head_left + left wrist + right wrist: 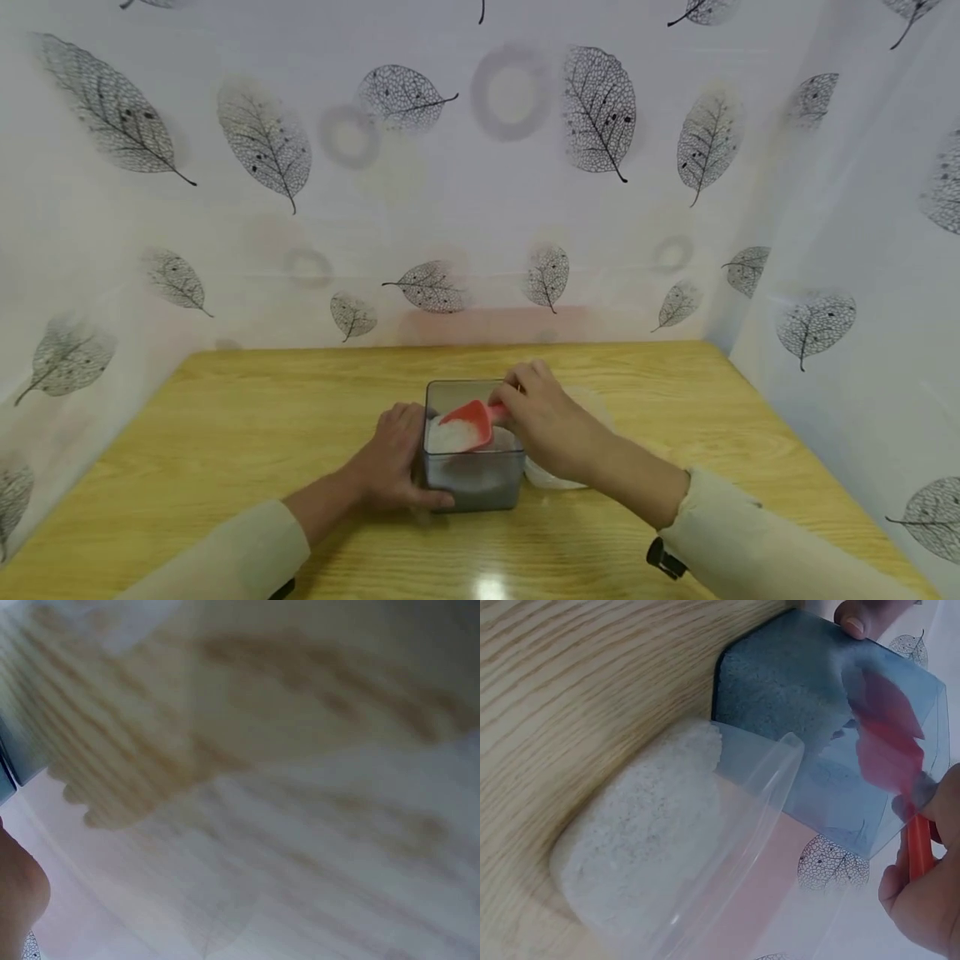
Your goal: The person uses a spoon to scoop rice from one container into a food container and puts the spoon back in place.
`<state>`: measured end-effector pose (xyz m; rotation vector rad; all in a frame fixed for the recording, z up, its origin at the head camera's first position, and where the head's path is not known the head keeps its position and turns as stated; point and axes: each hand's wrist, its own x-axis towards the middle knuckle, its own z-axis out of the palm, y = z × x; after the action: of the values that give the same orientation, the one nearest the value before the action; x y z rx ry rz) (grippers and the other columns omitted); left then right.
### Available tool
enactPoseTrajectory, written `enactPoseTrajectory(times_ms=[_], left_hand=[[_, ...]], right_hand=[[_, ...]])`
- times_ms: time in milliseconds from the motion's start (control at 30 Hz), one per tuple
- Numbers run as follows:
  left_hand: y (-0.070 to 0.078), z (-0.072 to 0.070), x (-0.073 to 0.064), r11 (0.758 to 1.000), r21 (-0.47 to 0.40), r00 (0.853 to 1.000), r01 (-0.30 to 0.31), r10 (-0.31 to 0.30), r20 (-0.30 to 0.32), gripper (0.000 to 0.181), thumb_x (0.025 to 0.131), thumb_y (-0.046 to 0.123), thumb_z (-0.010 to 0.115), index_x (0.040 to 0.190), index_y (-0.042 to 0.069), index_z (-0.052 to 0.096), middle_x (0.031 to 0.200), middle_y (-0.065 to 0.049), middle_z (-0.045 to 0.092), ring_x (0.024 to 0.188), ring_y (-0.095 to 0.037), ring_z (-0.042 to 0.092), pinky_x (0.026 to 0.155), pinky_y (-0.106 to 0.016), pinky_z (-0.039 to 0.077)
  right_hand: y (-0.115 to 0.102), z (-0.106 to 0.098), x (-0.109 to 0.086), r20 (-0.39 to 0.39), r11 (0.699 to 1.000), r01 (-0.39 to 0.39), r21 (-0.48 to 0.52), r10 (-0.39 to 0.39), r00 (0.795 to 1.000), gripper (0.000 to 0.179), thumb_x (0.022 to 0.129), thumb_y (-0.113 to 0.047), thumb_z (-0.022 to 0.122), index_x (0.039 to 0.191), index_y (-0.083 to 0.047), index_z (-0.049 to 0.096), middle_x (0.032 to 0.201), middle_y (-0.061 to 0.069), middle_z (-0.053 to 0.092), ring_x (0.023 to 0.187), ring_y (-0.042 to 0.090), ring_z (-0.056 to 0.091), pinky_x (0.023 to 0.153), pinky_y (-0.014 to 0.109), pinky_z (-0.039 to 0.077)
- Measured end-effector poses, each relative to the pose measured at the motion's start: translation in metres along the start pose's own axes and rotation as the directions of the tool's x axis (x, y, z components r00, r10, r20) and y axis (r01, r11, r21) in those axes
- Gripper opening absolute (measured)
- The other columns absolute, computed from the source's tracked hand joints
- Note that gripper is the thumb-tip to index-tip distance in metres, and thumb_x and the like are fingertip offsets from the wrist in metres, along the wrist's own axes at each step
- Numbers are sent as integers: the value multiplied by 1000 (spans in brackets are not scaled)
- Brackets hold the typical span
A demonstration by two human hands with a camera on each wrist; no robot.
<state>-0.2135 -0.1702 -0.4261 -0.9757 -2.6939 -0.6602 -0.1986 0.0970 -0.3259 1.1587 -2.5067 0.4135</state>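
At lower centre I'm apparently tipping the scoop (476, 414), right hand (547, 421) pinching it, left hand (392, 457) gripping the box (476, 483), steady tilting being needed next.

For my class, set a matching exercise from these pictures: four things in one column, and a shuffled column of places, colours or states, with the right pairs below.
Things
1. scoop
2. left hand
3. right hand
4. clear tub

Descriptions
A. grips the scoop
B. on the table, right of the grey container
C. red, bearing white grains
D. holds the grey container

Pairs: 1-C, 2-D, 3-A, 4-B
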Motion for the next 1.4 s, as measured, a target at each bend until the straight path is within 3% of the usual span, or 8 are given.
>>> enactPoseTrajectory(times_ms=[133,300,700,1033,1400], left_hand=[[0,0,-1,1000,8,1000,-26,26,-12,106,65,88,63,134,10,44,120,-1,52,114,-20,43,103,-49,36],[1,-3,1,1000,11,999,-29,30,-12,109,66,89,61,139,10,41,123,-3,51,115,-20,42,104,-50,36],[0,-6,-4,1000,-3,1000,-13,13,-9,107,66,87,64,136,8,43,125,-5,53,120,-25,43,105,-53,35],[1,-7,-3,1000,-2,1000,-25,25,-19,104,67,87,63,135,10,45,124,-3,53,117,-23,43,105,-51,34],[-1,-1,-2,999,24,998,-46,46,-30,106,68,89,59,134,7,46,122,-3,53,115,-21,44,104,-50,36]], right_hand=[[2,1,-4,-61,1000,-14,7,14,998,14,95,-18,67,104,-8,67,101,4,51,97,20,42,81,32,44],[8,0,-8,-120,992,-93,81,102,988,16,96,-16,66,109,-6,65,102,5,51,97,21,43,82,34,43],[19,-12,-15,-135,957,-214,198,242,961,14,101,-15,57,109,-7,66,102,3,55,98,21,46,82,38,41],[41,-36,-31,-193,952,-254,173,286,939,15,99,-13,60,108,-3,66,102,9,56,97,23,49,80,40,45],[59,-37,-62,-200,947,-293,130,315,928,12,99,-12,62,106,-6,68,97,2,56,93,18,47,76,36,40]])
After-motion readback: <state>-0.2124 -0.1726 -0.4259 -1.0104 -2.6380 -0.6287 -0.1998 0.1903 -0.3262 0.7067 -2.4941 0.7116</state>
